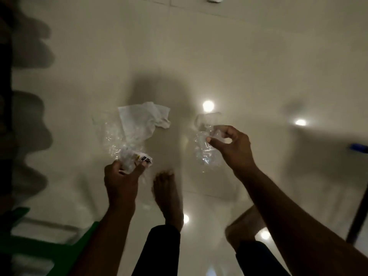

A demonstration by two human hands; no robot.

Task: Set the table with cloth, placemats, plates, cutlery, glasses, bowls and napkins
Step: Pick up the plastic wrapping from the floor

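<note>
You are standing on a glossy tiled floor (258, 56) and looking straight down; no set surface is in view, so the table itself cannot be checked from here.

Left hand (121, 176): fingers curled round the gathered end of a clear plastic wrapper (111, 136) with a small printed label (144, 157) just beside the thumb. A white napkin (143, 120) sticks out of the wrapper's far end, crumpled and part unfolded. Judgement: you hold the pack by its closed end so the open end points away and the napkin can slide free.

Right hand (229, 144): thumb and forefinger pinch a second piece of clear plastic (205, 148), which hangs loose below and above the pinch. Whether it is a torn-off part of the same wrapper or a separate bag, the picture does not show; nothing white is visible inside it. Judgement: it is held well apart from the left hand to keep the waste plastic clear of the napkin.

Both bundles are in the air above the floor, not resting on anything. Your bare feet (167, 194) are below them, and a green frame (39, 246) sits at the lower left.

Step in hand, as I judge it: unpacking napkins, a late item on the list. The napkin is not yet folded or laid.

Risk: thin film and soft tissue are slippery; a loose pinch could drop the napkin onto the floor.
</note>
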